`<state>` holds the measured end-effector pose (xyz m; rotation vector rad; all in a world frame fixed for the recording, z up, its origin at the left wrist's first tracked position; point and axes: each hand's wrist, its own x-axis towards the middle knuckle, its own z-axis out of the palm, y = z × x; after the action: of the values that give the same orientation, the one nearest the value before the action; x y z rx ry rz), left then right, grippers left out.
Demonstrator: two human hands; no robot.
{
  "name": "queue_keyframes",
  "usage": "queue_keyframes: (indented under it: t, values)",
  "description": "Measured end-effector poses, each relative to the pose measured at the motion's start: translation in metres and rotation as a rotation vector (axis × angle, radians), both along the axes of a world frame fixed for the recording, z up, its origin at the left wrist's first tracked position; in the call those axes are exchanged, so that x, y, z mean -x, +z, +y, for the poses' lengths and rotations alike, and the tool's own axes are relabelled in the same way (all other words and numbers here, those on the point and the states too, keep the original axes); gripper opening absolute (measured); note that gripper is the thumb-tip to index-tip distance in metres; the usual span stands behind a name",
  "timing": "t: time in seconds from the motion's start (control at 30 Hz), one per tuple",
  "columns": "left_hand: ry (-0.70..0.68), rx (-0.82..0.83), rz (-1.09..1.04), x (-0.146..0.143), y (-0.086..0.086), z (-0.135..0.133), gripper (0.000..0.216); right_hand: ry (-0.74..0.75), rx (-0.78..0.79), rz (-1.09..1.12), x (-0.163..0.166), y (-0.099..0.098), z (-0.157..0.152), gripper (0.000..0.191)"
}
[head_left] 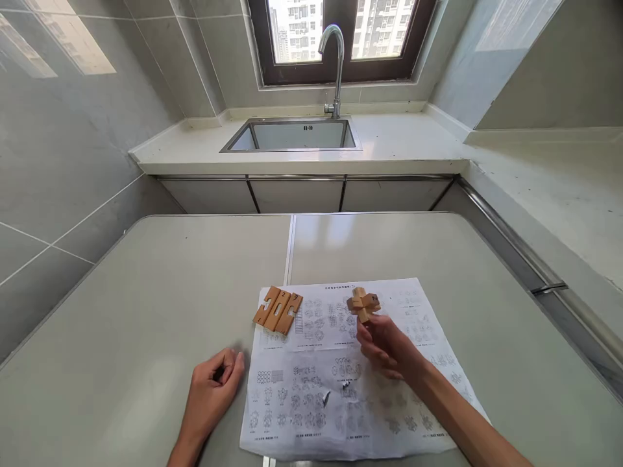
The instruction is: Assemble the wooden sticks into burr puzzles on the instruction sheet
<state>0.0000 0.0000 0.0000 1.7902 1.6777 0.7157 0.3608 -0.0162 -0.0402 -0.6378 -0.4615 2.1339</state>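
Observation:
My right hand (pixel 387 347) pinches a small wooden interlocking burr puzzle (pixel 363 303) between thumb and fingers, over the upper right of the printed sheet. The puzzle is cross-shaped, with short blocks sticking out on several sides and a dark mark on one. My left hand (pixel 213 389) rests on the table left of the sheet, its fingers curled in and nothing visible in them. Three flat wooden puzzle pieces (pixel 278 311) lie side by side at the sheet's upper left corner. They have cut-out slots and handwritten numbers.
A creased white paper sheet (pixel 311 363) with printed diagrams and small tears lies on the pale table (pixel 146 311). A seam runs down the tabletop. Beyond it are a counter with a steel sink (pixel 292 150), a curved tap (pixel 337 71) and a window. Tiled walls flank both sides.

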Motion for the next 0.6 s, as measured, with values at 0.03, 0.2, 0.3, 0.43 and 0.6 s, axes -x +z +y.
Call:
queue_keyframes:
  t: [0.03,0.2,0.3,0.43,0.6]
  values:
    - [-0.039,0.009,-0.01,-0.005,0.004,0.001,0.047,0.075,-0.007,-0.003,0.003,0.0,-0.002,0.045]
    - [-0.35,0.11,-0.087,-0.047,0.025,0.01,0.042,0.308,-0.115,-0.001,0.014,-0.006,-0.01,0.048]
    - [-0.507,0.231,-0.24,-0.076,0.032,0.016,0.03,0.413,-0.172,0.031,0.015,-0.01,-0.013,0.05]
    - [-0.709,0.388,-0.475,-0.107,0.033,0.024,0.073,0.512,-0.201,0.032,0.012,-0.009,-0.015,0.049]
    - [-0.872,0.446,-0.587,-0.133,0.027,0.033,0.066,0.531,-0.291,-0.093,0.006,-0.004,-0.014,0.054]
